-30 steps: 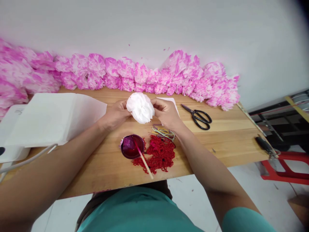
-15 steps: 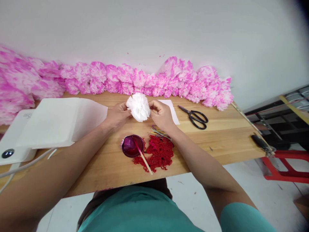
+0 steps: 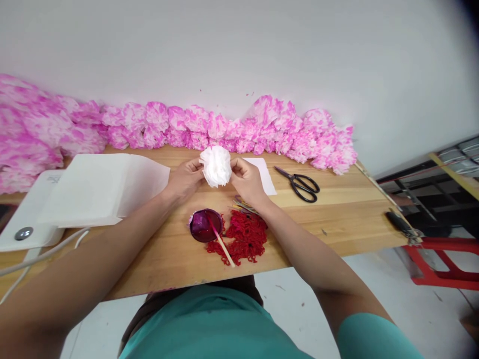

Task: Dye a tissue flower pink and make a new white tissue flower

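Observation:
A white ruffled paper flower (image 3: 216, 166) is held up above the table between my two hands. My left hand (image 3: 186, 180) pinches its left edge, and my right hand (image 3: 247, 180) has thumb and fingers closed on its right edge. Below the flower stands a small bowl of magenta dye (image 3: 204, 225), with a stick (image 3: 223, 245) leaning in it. Red curly yarn-like trim (image 3: 247, 237) lies right of the bowl, and thin coloured strands (image 3: 243, 205) lie by my right forearm. A white paper sheet (image 3: 265, 175) lies partly behind my right hand.
Pink-and-white paper flowers (image 3: 220, 127) line the wall along the back of the wooden table (image 3: 337, 209). Black-handled scissors (image 3: 299, 183) lie on the right. At left, a stack of white paper (image 3: 93, 189) rests on a white device (image 3: 22, 219) with cables. A red stool (image 3: 445, 262) stands at right.
The flower has turned slightly between my fingers and shows a narrower face. Both hands keep hold of it, and the camera view has shifted a little.

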`<state>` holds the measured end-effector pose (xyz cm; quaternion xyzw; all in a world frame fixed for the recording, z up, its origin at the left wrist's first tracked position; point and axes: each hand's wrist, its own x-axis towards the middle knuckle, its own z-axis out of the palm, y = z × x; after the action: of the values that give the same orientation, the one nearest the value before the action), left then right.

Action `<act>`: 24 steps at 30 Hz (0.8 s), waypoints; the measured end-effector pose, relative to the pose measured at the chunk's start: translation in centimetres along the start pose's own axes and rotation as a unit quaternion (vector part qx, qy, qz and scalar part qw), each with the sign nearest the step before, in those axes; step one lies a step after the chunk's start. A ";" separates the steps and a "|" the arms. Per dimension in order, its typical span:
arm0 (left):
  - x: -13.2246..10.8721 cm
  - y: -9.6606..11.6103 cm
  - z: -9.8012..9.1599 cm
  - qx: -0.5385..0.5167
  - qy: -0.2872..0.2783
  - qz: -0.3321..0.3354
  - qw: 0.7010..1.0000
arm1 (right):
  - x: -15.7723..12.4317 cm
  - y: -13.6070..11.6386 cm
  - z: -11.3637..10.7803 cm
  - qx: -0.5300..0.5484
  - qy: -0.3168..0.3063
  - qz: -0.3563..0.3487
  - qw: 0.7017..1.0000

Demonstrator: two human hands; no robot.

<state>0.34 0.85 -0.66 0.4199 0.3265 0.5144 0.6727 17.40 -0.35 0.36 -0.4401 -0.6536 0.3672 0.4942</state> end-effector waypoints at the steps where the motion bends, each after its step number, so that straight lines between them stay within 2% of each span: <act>1: 0.0 0.0 0.0 -0.001 0.000 -0.001 1.000 | 0.0 -0.1 0.0 -0.004 -0.001 -0.001 1.000; 6: 0.1 -0.2 -0.5 0.001 -0.021 -0.013 1.000 | -0.1 -0.6 -0.7 -0.051 -0.019 -0.026 0.998; 12: 0.2 -0.2 -1.0 0.011 -0.056 -0.030 0.998 | -0.1 -0.6 -1.3 -0.178 -0.022 -0.121 0.976; 19: 0.0 0.4 -0.5 -0.003 -0.063 -0.045 0.997 | -0.1 -0.3 -1.5 -0.248 -0.020 -0.190 0.950; 24: 0.1 0.5 -0.6 -0.005 -0.060 -0.046 0.997 | 0.1 -0.8 -2.1 -0.282 -0.035 -0.207 0.936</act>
<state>-0.38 1.11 -0.49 0.4310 0.3019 0.4585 0.7161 19.27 -0.42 1.60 -0.4028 -0.8240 0.0726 0.3918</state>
